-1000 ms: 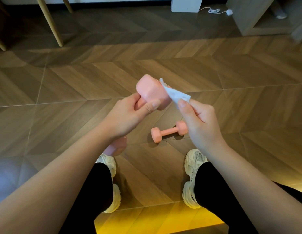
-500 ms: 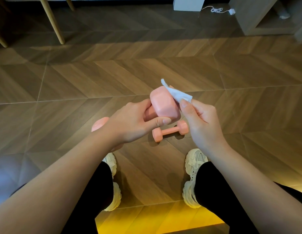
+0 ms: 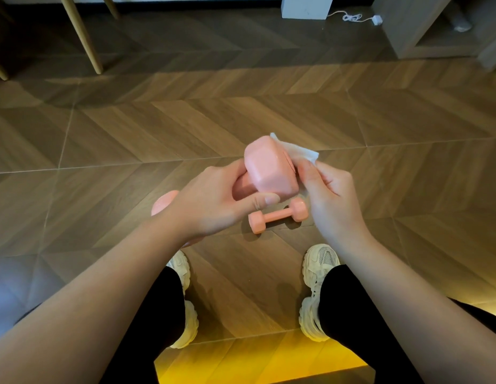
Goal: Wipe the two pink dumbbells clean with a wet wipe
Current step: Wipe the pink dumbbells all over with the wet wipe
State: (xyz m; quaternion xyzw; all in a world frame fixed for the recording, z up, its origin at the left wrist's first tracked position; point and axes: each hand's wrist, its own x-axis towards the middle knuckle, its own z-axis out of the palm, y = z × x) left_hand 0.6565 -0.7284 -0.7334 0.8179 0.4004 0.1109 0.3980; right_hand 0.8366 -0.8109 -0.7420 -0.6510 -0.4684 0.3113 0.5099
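Left hand (image 3: 213, 203) grips first dumbbell (image 3: 269, 167) by its handle, mid-scene. Right hand (image 3: 330, 195) pinches wet wipe (image 3: 296, 152) against its right head. Second dumbbell (image 3: 277, 216) lies on floor (image 3: 130, 134) just nearer, probably unwiped. Under half done.

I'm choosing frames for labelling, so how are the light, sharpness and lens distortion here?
Head view: soft light, no blur on the held dumbbell or wet wipe; the floor dumbbell casts a faint shadow on the floor; a yellow glow tints the bottom edge; the wide-angle lens bows floor seams near the edges.
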